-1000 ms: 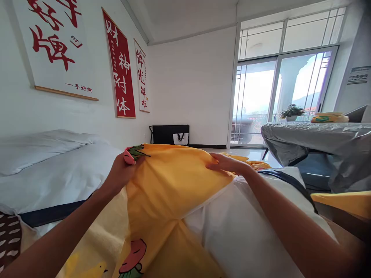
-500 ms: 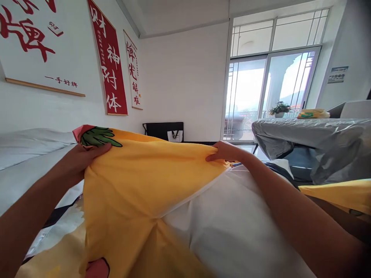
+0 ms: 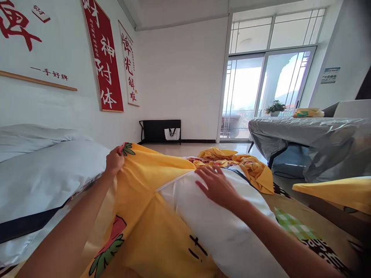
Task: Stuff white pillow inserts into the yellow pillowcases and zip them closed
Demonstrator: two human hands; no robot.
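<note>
My left hand (image 3: pixel 114 161) pinches the far corner of a yellow pillowcase (image 3: pixel 150 181) printed with red and green fruit shapes. A white pillow (image 3: pixel 203 220) lies half inside that yellow cover on the bed in front of me. My right hand (image 3: pixel 216 185) rests flat and spread on top of the white pillow, holding nothing. More crumpled yellow fabric (image 3: pixel 246 164) lies beyond the pillow toward the foot of the bed.
Two white pillows (image 3: pixel 49 173) are stacked at the left against the wall with red banners (image 3: pixel 104 61). A table under a grey cover (image 3: pixel 313 135) stands at the right. Glass sliding doors (image 3: pixel 261 92) and a black rack (image 3: pixel 160 131) are at the far end.
My right hand let go of the yellow cover's edge and dropped flat onto the white pillow. My left hand lowered its corner of the cover toward the bed.
</note>
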